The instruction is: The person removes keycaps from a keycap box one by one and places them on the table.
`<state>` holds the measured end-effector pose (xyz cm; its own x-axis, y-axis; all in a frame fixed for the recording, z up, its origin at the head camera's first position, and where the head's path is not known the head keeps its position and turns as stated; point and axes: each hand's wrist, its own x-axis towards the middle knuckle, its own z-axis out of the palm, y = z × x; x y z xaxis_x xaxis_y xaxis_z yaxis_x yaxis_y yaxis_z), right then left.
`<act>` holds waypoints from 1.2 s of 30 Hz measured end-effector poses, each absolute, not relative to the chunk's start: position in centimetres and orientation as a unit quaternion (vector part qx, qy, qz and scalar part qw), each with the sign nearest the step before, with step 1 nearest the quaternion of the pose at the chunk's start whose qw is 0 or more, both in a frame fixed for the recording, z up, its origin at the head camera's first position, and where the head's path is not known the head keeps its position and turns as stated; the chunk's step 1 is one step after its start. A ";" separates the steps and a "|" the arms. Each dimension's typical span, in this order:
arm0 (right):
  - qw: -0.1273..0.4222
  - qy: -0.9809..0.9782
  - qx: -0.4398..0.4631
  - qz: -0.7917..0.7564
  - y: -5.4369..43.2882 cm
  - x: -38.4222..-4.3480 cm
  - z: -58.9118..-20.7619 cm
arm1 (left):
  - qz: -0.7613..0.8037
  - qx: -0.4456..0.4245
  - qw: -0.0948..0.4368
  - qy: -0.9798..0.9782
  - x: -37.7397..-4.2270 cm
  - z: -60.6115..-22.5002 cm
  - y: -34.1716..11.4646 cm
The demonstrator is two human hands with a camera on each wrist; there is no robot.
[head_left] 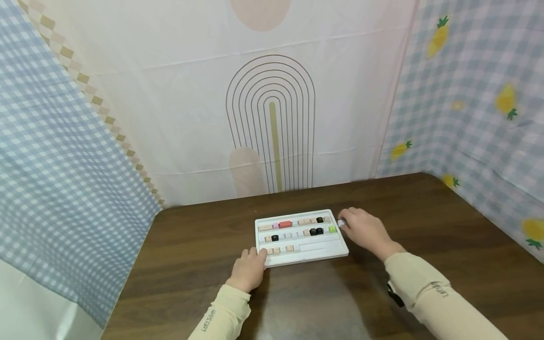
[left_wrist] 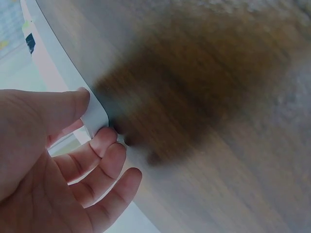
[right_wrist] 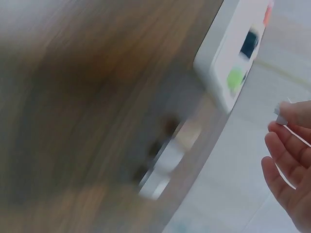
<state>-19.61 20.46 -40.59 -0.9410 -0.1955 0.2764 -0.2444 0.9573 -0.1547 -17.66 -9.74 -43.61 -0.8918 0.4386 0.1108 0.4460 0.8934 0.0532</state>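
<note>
A shallow white tray lies on the table, its keycaps set in three rows. Beige, white and black caps show, along with a wide red keycap and a bright green keycap. My left hand grips the near left corner of the tray, thumb on the rim and fingertips at its side, as the left wrist view shows. Just off the tray's right edge, my right hand pinches a small whitish keycap between thumb and index finger, raised off the table.
In the right wrist view, a blurred beige block and white blocks stand in a line on the brown wooden table beside the tray. Patterned cloths hang behind the table and along its sides.
</note>
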 end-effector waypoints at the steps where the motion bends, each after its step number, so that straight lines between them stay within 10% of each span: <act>1: 0.124 -0.982 0.106 0.092 21.2 -19.4 -40.5 | -0.038 -0.227 0.047 -0.972 -17.7 -43.6 -9.7; 36: -0.012 -0.995 0.032 0.094 30.4 -16.6 -44.0 | -0.037 -0.228 0.056 -0.971 -17.6 -43.8 -9.9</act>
<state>-16.56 30.40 -43.98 -0.9977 -0.0658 -0.0188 -0.0612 0.9804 -0.1871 -17.62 -9.85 -43.78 -0.8897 0.4389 0.1255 0.4472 0.8933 0.0460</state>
